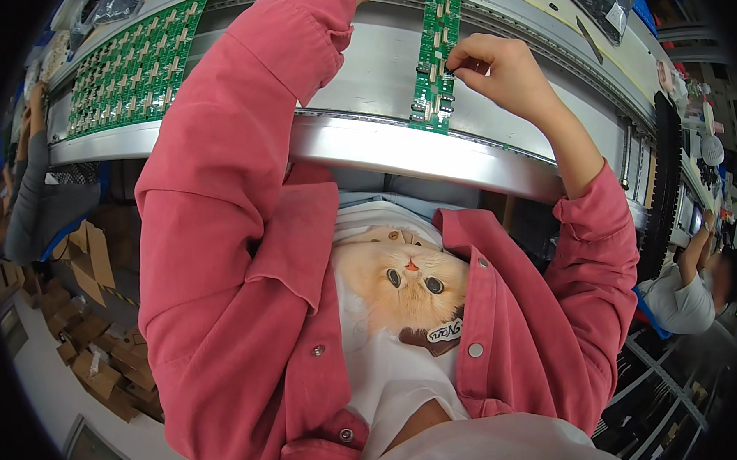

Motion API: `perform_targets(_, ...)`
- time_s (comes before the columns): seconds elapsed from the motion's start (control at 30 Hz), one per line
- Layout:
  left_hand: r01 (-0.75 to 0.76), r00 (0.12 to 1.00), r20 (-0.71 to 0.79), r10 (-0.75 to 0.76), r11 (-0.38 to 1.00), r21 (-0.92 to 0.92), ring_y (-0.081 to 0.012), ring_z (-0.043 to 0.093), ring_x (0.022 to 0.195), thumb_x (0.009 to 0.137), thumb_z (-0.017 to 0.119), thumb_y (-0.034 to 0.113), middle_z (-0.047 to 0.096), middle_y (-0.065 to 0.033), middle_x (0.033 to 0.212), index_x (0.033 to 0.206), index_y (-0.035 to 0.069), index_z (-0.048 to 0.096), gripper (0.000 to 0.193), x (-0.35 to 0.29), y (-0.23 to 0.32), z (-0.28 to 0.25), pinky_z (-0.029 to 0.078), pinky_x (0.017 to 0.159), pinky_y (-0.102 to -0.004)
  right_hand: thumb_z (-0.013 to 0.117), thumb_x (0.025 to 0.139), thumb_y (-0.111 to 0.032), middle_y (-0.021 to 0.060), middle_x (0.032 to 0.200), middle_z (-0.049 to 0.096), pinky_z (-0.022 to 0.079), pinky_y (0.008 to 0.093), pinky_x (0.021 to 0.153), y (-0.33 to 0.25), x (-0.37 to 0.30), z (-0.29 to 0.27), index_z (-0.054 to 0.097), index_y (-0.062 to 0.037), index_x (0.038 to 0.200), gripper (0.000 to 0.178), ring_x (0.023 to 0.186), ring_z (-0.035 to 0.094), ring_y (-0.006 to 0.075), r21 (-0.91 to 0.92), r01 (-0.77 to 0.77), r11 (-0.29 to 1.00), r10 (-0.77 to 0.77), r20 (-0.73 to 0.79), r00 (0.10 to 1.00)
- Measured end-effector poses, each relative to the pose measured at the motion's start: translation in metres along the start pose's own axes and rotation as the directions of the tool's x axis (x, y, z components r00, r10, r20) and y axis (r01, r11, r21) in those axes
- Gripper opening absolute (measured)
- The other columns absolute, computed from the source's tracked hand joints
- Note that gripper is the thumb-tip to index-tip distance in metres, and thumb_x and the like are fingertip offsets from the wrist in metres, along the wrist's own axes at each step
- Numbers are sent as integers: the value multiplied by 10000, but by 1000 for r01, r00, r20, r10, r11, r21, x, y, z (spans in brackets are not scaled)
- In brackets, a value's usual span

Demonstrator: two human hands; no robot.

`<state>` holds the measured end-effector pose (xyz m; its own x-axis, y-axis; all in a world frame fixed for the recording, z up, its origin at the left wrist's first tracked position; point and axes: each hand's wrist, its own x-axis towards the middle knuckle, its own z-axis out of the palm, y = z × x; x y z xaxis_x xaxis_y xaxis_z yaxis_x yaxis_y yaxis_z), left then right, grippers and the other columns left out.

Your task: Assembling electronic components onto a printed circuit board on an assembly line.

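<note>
A narrow green circuit board [433, 83] lies across the metal rails of the line, with pale connectors along its middle and small black parts at its edges. At the board's right edge, my right hand [501, 68] is closed in a pinch, thumb and forefinger together. A small black component [450, 72] shows at those fingertips, too small to name more exactly. My left arm, in a pink sleeve [238, 79], stretches up past the top edge of the picture. Only a bit of its wrist shows there; the left hand itself is out of sight.
A large panel of green circuit boards [135, 72] lies on the line at the left. The silver front rail [373, 143] runs between me and the boards. A dark bagged item [597, 2] sits at the far right. Co-workers are at both sides; cardboard boxes [99, 373] stand lower left.
</note>
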<state>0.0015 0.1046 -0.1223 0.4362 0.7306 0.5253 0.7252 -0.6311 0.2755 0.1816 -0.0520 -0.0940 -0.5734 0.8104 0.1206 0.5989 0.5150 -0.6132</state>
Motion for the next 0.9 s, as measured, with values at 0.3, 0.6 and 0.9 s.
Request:
perform_targets(0.3, -44, 996, 70, 62, 970, -239, -330, 597, 622, 719, 583, 62, 646, -149, 695, 747, 7, 660, 98, -4, 7, -21, 495, 636, -373, 619, 721, 26, 46, 736, 644, 469, 264, 603, 0, 1, -1, 665, -13, 816, 112, 597, 554, 155, 14, 8, 1000, -8, 20, 1000)
perform_targets(0.6, 143, 983, 165, -83, 907, -397, -281, 597, 596, 664, 606, 18, 654, -133, 690, 752, -9, 665, 109, -11, 27, -42, 494, 613, -339, 622, 726, 3, 51, 742, 639, 470, 268, 600, 1, 4, -4, 671, -20, 819, 107, 595, 556, 161, -28, 26, 999, -25, 26, 999)
perform_targets(0.9, 111, 965, 262, -19, 934, -339, -313, 608, 619, 674, 590, 28, 655, -153, 703, 762, -27, 658, 125, -49, 62, -78, 498, 621, -379, 610, 771, -60, 78, 803, 662, 488, 268, 613, 36, 64, -26, 672, -40, 916, 159, 652, 599, 184, -397, -160, 904, 95, -178, 979)
